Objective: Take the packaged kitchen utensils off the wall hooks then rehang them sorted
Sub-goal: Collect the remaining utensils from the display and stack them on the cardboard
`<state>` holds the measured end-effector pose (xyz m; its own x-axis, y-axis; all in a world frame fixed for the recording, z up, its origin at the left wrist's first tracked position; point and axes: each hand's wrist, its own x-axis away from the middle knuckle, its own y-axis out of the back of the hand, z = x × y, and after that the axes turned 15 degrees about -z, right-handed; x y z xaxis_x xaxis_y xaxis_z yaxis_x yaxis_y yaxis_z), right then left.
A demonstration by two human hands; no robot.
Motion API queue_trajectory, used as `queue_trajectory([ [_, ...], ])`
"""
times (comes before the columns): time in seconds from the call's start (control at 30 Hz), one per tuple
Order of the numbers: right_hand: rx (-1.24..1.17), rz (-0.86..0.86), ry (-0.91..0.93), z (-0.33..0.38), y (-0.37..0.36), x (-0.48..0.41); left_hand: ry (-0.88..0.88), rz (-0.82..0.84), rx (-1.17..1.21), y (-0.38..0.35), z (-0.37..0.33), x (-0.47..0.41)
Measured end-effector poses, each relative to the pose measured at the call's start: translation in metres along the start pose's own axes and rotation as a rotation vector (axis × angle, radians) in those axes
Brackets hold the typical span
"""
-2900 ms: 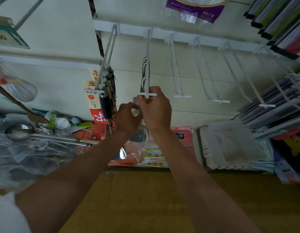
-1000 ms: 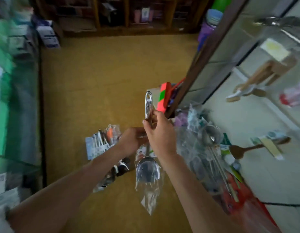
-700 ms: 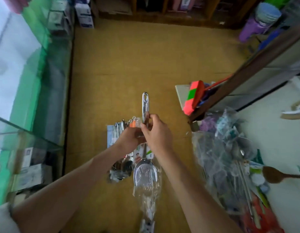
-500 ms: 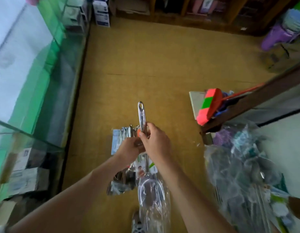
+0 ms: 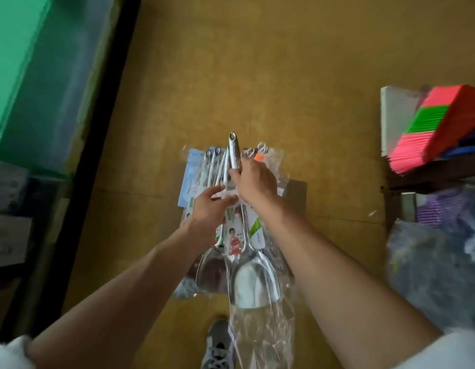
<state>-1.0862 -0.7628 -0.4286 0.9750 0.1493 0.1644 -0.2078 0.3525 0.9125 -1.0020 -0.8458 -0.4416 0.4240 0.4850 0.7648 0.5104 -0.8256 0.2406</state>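
Nearest is a shoe (image 5: 219, 344). The packaged scoop (image 5: 253, 280) (bowl near, handle pointing away) hangs over the pile of packaged utensils (image 5: 201, 166). The right hand (image 5: 256, 182) has its fingers curled round the handle, and the left hand (image 5: 208, 209) pinches the wrapper. Open floor (image 5: 284, 62) lies beyond, with the cabinet (image 5: 44, 89) edging it on the left.

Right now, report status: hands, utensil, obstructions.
Right hand grips packaged spatula by handle; left hand pinches its wrapper. Held over utensil pile on floor. Path down looks clear.
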Motion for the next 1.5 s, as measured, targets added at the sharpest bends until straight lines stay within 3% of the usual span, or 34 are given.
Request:
queue_trajectory([
  [0.13,-0.01,0.014,-0.036,-0.007,-0.042,-0.018,-0.026,-0.045,0.038,-0.002,0.015,-0.028],
  [0.27,-0.045,-0.081,-0.092,-0.013,-0.062,-0.026,-0.155,-0.069,0.063,0.004,0.019,-0.033],
  [0.63,-0.077,-0.135,-0.064,-0.014,-0.033,-0.003,-0.432,-0.109,-0.23,0.037,-0.006,-0.008],
  [0.73,-0.076,-0.203,-0.024,-0.008,-0.012,0.006,-0.596,-0.137,-0.366,0.043,-0.025,0.01],
  [1.07,-0.078,-0.472,0.028,0.026,0.14,0.059,-1.066,-0.176,-0.617,0.071,-0.118,0.112],
  [1.5,-0.046,-0.833,-0.187,0.025,0.378,0.224,-1.608,0.07,-0.7,0.066,-0.2,0.368],
])
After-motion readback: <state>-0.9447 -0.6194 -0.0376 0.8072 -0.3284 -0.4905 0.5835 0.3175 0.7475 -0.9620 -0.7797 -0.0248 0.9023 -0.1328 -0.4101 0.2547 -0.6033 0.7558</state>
